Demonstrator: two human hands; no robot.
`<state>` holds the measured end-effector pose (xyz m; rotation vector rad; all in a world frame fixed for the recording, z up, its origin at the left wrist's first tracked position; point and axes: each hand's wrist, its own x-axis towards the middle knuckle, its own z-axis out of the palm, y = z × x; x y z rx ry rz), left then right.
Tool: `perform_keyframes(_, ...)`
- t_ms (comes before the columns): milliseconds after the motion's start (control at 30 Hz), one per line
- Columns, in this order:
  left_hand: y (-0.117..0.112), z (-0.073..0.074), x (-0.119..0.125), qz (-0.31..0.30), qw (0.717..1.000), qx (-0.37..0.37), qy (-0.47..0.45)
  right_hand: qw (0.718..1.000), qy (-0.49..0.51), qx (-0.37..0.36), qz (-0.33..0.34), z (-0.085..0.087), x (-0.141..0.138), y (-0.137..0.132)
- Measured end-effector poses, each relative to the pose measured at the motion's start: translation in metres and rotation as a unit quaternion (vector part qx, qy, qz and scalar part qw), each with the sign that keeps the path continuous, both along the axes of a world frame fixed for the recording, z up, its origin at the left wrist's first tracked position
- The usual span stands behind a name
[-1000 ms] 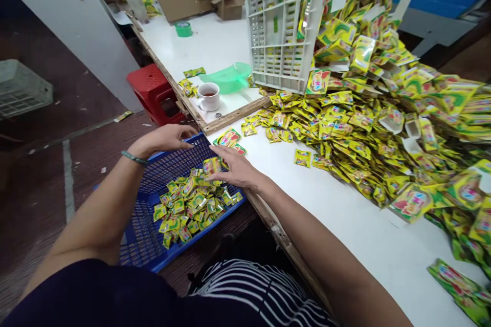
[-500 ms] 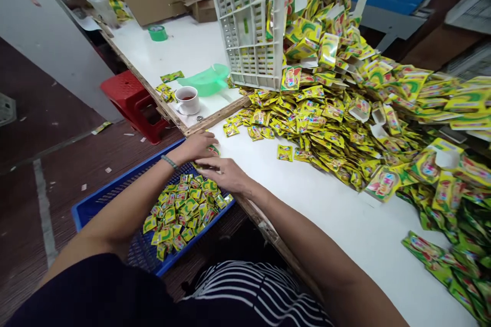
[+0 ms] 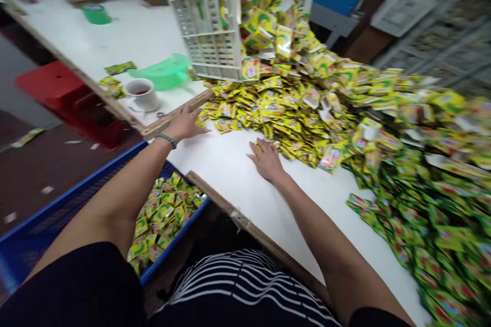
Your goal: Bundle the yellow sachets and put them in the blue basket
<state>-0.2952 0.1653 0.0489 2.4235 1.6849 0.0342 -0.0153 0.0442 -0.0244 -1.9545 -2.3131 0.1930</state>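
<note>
My left hand (image 3: pixel 186 124) lies with fingers stretched out near the wooden edge strip, its fingertips at the left end of a heap of small yellow sachets (image 3: pixel 276 107). Farther right, my right hand (image 3: pixel 267 161) is spread on the white tabletop (image 3: pixel 230 168), its fingers touching the near edge of that heap. Neither hand grips anything. Below the table's front edge, a blue plastic crate (image 3: pixel 153 271) holds many loose yellow sachets (image 3: pixel 166 209), partly hidden by my left forearm.
A white cup (image 3: pixel 142 95) of dark drink stands beside a green translucent scoop (image 3: pixel 164 72). The white basket (image 3: pixel 203 15) spills yellow packets onto the table. Green sachets (image 3: pixel 433 224) lie heaped at right. A wooden strip (image 3: pixel 174 112) borders the work surface; a red stool (image 3: pixel 65 91) stands left.
Both hands have moved from above the blue crate onto the table. They are now apart, with the right hand at the yellow heap. The view has swung to the right.
</note>
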Motion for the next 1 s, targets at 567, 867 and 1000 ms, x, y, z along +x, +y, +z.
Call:
perform_keyframes(567,-0.125,-0.013,0.246,-0.297,0.95,-0.093,-0.001,0.863,0.229,0.217,-0.394,0.026,0.154,-0.099)
perform_keyframes(867,-0.143,-0.009,0.295,-0.245,0.938,0.052,-0.24,0.8,0.393,0.176,-0.418,0.018,0.189,-0.079)
perform_keyframes(1000,-0.144,-0.003,0.294,-0.318,0.918,0.095,-0.219,0.854,0.45,0.117,-0.233,0.028,0.189,-0.12)
